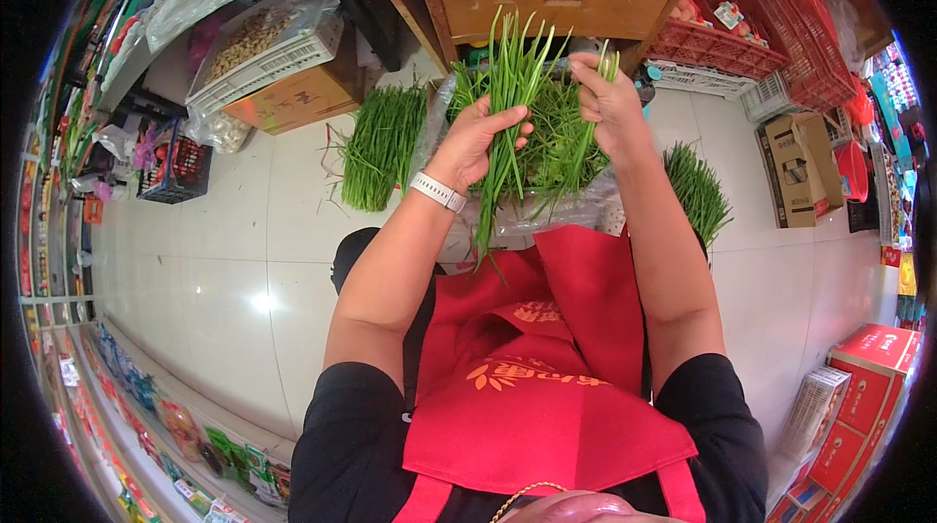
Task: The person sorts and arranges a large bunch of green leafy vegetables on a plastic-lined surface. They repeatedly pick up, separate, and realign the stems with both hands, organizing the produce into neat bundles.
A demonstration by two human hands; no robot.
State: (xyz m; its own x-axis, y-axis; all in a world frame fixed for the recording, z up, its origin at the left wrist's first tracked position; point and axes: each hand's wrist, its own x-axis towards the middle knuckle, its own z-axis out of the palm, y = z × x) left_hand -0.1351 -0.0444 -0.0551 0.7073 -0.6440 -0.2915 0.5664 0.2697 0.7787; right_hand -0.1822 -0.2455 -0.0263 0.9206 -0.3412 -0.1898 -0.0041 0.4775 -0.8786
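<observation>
My left hand (479, 139) grips a bunch of long green garlic chives (512, 76), pale ends pointing away from me and leaf tips hanging toward my lap. In my right hand (611, 102) is a smaller bunch of the same greens (585, 146), its pale ends poking out above my fingers. Below both hands stands a box lined with clear plastic (564, 212), holding loose, tangled greens (553, 113). A thick pile of chives (384, 146) lies on the floor left of the box. Another pile (692, 190) lies to the right, partly hidden by my forearm.
A wooden desk with a drawer (556, 3) stands just beyond the box. At left, a white crate of peanuts (256, 47) rests on a cardboard box (293, 95). Red plastic crates (717, 47) and an open carton (798, 168) are at right. Shelves (55, 303) line the far left.
</observation>
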